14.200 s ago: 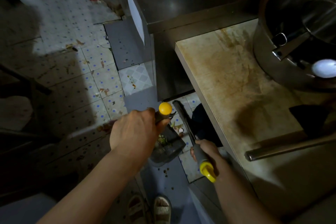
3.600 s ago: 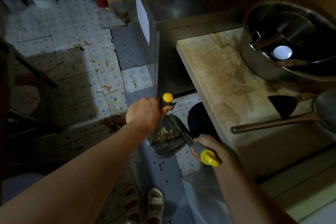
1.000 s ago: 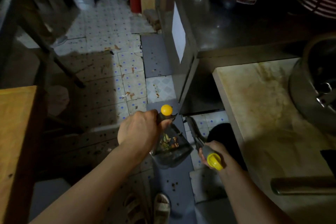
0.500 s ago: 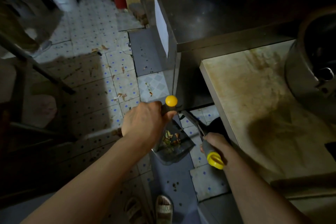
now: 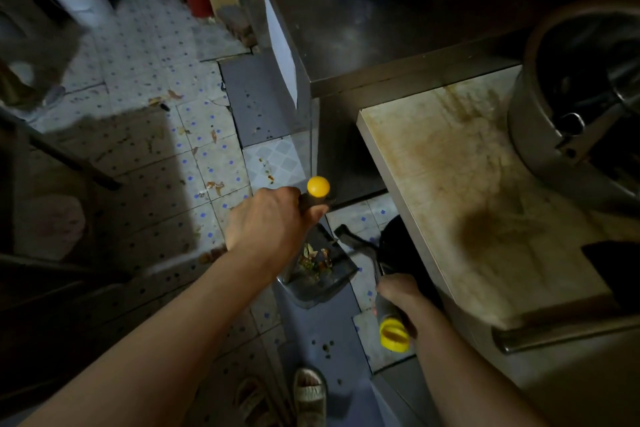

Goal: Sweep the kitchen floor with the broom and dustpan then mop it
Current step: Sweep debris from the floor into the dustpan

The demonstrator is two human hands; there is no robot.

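Your left hand (image 5: 268,224) grips the dustpan (image 5: 317,274) handle, fingers curled; the pan holds scraps above the floor (image 5: 145,156). Your right hand (image 5: 403,300) grips the broom (image 5: 367,255) handle beside the worktop (image 5: 450,184).

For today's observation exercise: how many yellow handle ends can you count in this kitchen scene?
2. One round yellow knob sits above the left hand; one yellow cap sits below the right hand. No others show, though dark areas could hide some.
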